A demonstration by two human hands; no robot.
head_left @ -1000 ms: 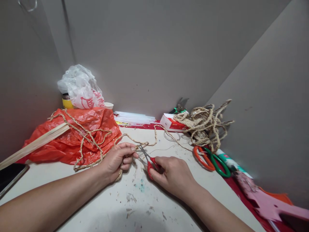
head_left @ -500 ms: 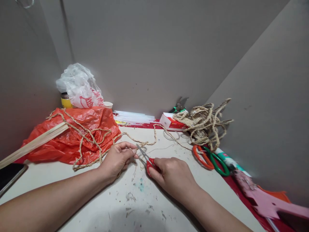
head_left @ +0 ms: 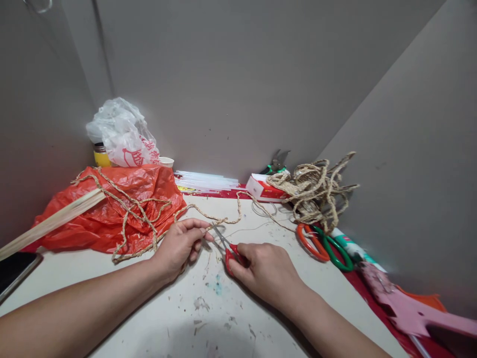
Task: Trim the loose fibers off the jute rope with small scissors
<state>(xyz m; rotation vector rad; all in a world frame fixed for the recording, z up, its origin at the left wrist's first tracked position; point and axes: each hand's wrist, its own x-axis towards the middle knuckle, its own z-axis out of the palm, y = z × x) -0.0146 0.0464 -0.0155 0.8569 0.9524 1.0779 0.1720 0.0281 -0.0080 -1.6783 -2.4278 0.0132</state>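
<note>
My left hand is closed in a pinch on a braided straw rope, just above the table. Most of the gripped part is hidden behind the fingers. In my right hand are small scissors with red handles, the fingers and thumb through the loops. Their blades point up and left, slightly apart, with the tips close to my left fingertips. Whether the blades touch the rope I cannot tell. More of the rope runs across the table behind both hands.
At left, a red plastic bag lies under a wooden strip. Behind are a clear plastic bag and glue sticks. At right sit a rope heap, large orange-and-green-handled shears and a pink glue gun.
The scissors' blades have shifted slightly right and opened a little. My left fingers have bent slightly around the rope. Everything else stays put.
</note>
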